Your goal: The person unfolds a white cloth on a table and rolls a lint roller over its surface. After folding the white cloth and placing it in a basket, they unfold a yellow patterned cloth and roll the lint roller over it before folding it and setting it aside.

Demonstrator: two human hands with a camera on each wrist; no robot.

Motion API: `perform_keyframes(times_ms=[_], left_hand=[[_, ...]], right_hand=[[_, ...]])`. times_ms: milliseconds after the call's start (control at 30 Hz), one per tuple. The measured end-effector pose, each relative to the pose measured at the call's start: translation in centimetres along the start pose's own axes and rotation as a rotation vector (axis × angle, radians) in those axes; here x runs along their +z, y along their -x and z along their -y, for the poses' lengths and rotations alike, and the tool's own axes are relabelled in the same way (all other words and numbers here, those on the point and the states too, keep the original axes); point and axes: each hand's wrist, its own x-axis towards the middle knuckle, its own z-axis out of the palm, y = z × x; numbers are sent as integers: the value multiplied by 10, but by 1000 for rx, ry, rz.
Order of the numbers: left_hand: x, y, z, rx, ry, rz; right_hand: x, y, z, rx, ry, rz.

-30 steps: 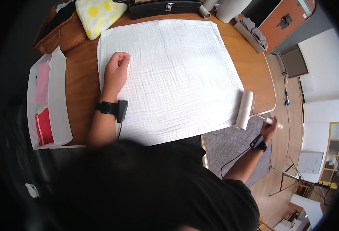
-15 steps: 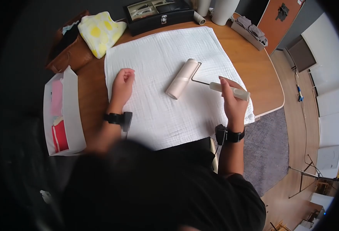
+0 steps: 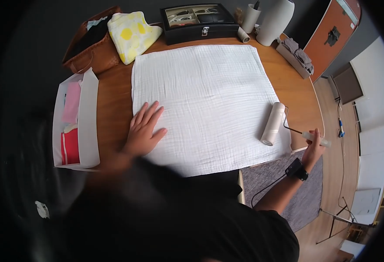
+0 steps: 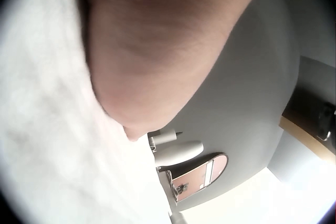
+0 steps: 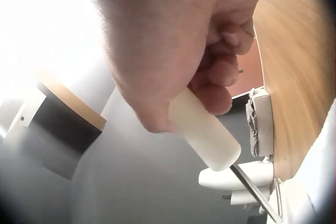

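Note:
A white textured cloth (image 3: 200, 100) lies spread over the wooden table. My left hand (image 3: 145, 131) rests on its left edge with fingers spread; in the left wrist view the heel of that hand (image 4: 152, 50) is against the cloth (image 4: 47, 119). My right hand (image 3: 315, 150) grips the pale handle (image 3: 317, 139) of a lint roller past the table's right edge. The roller's cylinder (image 3: 273, 124) is over the cloth's lower right part. In the right wrist view, curled fingers of my right hand (image 5: 178, 50) wrap the handle (image 5: 210, 134), with the metal rod (image 5: 254, 190) leading away.
On the left stand a white box (image 3: 91, 122) of folded fabrics and a brown basket (image 3: 100, 54). A yellow-spotted cloth (image 3: 133, 37), a black case (image 3: 200, 31), a white vase (image 3: 275, 22) and a small grey box (image 3: 294, 59) line the back.
My left hand has gone from loosely curled to spread flat, lower on the cloth. The roller and my right hand moved from mid-cloth back to the right edge since half a second ago.

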Motion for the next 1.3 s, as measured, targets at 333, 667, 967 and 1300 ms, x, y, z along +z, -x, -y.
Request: perform_keyframes(times_ms=[333,667,967,1300], left_hand=[[2,0,-1,-8,-34,20],[6,3,1,9,8,-64],[4,2,3,-12,1,-40],[-5,3,0,0,38,-23]], right_hand=[[134,35,49,-188,64,91],[156,119,135,-831,405,554],[129,120,148,-820,550,383],[265,-5,47,-466,327,334]])
